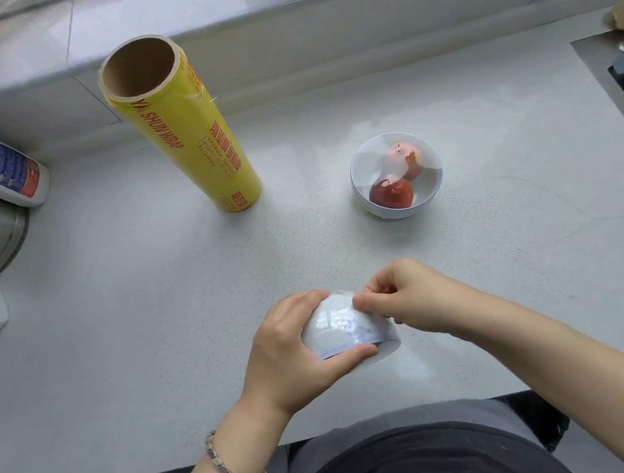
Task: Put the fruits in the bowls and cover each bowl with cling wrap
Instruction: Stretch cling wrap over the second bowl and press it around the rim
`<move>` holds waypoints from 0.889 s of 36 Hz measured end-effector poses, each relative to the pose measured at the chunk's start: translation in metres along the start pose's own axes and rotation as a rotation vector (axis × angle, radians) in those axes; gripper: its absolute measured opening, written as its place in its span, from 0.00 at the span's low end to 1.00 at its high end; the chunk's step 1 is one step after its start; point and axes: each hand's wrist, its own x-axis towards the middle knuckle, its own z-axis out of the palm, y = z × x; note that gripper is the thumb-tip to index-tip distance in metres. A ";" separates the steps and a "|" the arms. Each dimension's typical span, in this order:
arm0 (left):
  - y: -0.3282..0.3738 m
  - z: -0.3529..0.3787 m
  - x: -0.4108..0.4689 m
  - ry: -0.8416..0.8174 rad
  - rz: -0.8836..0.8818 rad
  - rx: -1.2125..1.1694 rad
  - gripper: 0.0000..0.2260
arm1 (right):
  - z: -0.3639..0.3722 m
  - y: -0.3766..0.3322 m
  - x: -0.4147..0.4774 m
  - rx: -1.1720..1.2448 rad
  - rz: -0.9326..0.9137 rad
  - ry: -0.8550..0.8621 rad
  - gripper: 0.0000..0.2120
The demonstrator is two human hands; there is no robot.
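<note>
1. Surface (499,254), pale speckled stone. The bowl in hand is being worked close to its front edge, so anything dropped could roll off.
2. Tall yellow roll of cling wrap (190,141), standing on end well apart at the back left. It is narrow-footed, and a stray elbow would topple it.
3. Left grip (287,340), fingers and thumb curled round a white ceramic bowl with a blue rim line (340,328), tipped mouth-down. I judge that the film makes the wall slick, so the bowl could slide out.
4. Right grip (402,296), thumb and forefinger pinching clear cling film (342,295) against the bowl's underside. Too hard a tug could tear the film or peel it off the rim.
5. Second white bowl (389,212), film across its mouth, farther back on the right. I judge it finished.
6. Two red-orange fruits (391,193) lie in that bowl. I cannot see inside the held bowl, and any fruit there would hang on the film alone.
</note>
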 end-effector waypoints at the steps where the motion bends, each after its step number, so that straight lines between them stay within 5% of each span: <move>1: 0.000 -0.001 0.000 -0.008 0.007 0.004 0.34 | 0.000 0.001 0.000 0.043 0.009 -0.012 0.13; 10: -0.001 -0.003 -0.001 -0.017 0.017 -0.076 0.35 | -0.010 -0.002 0.002 0.203 0.006 -0.058 0.12; 17: 0.002 -0.001 0.006 -0.058 0.038 -0.056 0.31 | -0.022 0.002 0.010 0.266 0.186 -0.195 0.12; 23: 0.000 0.000 0.007 -0.102 0.061 -0.063 0.31 | -0.027 0.001 0.010 0.151 0.207 -0.301 0.13; 32: -0.003 -0.003 0.005 -0.124 0.063 -0.163 0.31 | -0.002 0.019 0.014 0.561 -0.101 0.179 0.13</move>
